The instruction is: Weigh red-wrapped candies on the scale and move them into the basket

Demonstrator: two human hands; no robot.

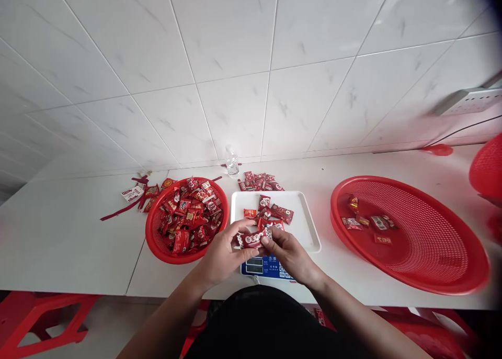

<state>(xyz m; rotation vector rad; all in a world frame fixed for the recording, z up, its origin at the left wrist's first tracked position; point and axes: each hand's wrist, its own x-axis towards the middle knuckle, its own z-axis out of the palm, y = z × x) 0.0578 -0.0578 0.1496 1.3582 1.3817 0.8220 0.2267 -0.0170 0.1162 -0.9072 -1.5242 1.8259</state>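
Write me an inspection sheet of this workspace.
Surface: white table, light-coloured top.
Job's things: held packet above the scale's white tray, which bears more packets; fuller red basket left, larger red basket with a few packets right.
Clutter: clear bottle, printed card, dark red strips.
Grippers: bare left hand and right hand, both on the held packet.
Cables: dark cable near the power strip.
Surroundings: tiled wall, red stool.
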